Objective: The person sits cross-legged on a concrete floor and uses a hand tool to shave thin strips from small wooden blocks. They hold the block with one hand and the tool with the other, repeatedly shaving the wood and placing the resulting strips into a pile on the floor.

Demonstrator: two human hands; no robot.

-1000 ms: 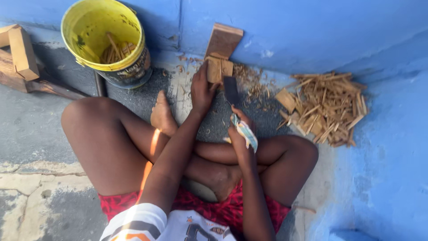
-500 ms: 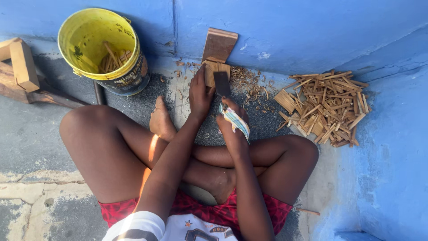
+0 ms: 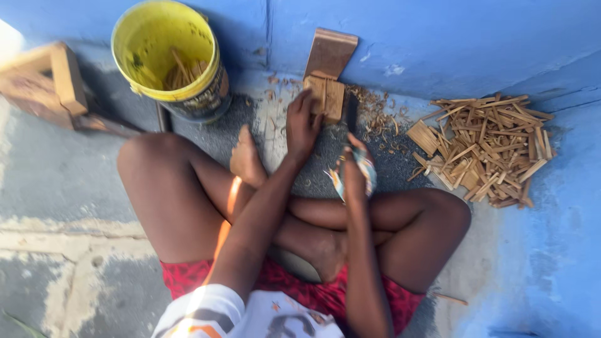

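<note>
Blue painted wall meeting in a corner. Grey concrete floor, cracked and patched pale at left. Strong daylight, hard shadows.

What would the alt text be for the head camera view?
A person sitting cross-legged on concrete steadies a small wood block with the left hand, while the right hand grips a cloth-wrapped blade beside it. A yellow bucket stands at left, a pile of split sticks at right.

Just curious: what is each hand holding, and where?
Left hand steadies the wood block by its near edge; right hand grips a blade by its cloth-wrapped handle.
</note>
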